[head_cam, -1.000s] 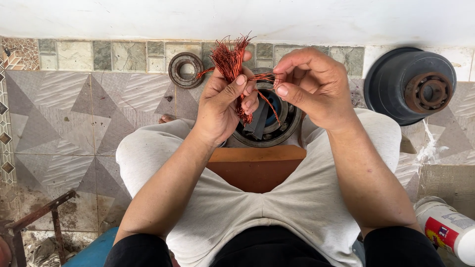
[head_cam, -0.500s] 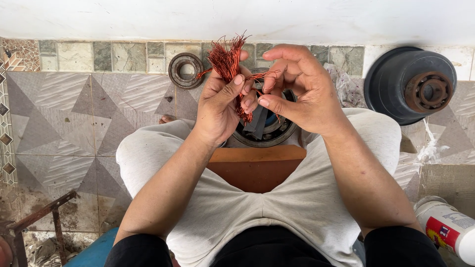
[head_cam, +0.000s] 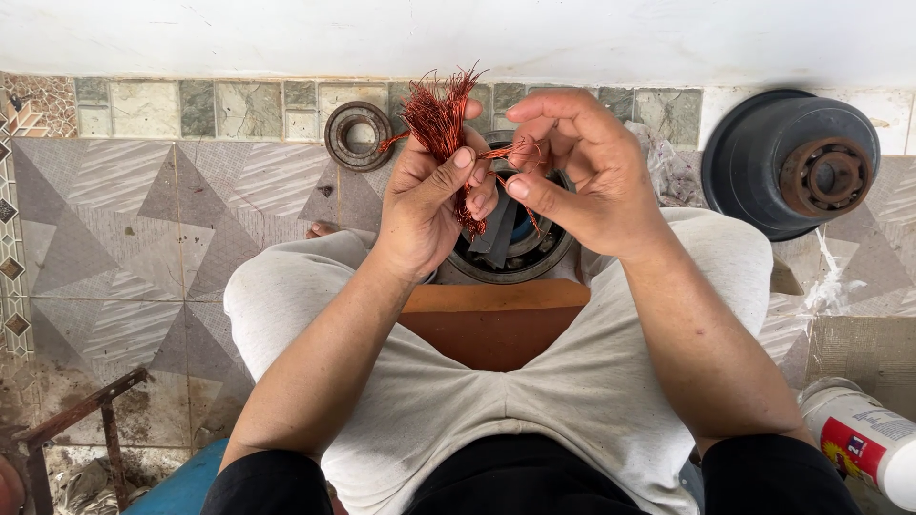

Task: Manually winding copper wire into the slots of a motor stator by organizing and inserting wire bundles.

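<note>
**Copper wire bundle held up over the lap**

Patterned grey floor tiles run under everything, dusty, with a stone-look border strip by the white wall. Nearest me: black sleeves, pale grey shorts, a brown wooden block (head_cam: 496, 319) between the knees. Bottom right lies a white cylindrical container (head_cam: 863, 439) with a red label; bottom left a rusty metal frame (head_cam: 81, 415).

My left hand (head_cam: 425, 205) is clenched round a bundle of copper wire (head_cam: 441, 119), thin glossy reddish strands fanning out stiff at the top. My right hand (head_cam: 582, 176) pinches a few loose strands just beside it, thumb against forefinger.

Versus half a second back: right hand fingers have spread a bit, the bundle sits about the same.

Both hands cover most of a round metal motor housing (head_cam: 520, 253) resting past the block. Farther out: a rusty ring bearing (head_cam: 358, 135) on the tiles, and at right a dark domed cover (head_cam: 787, 162) with a rusted bearing in its centre.
</note>
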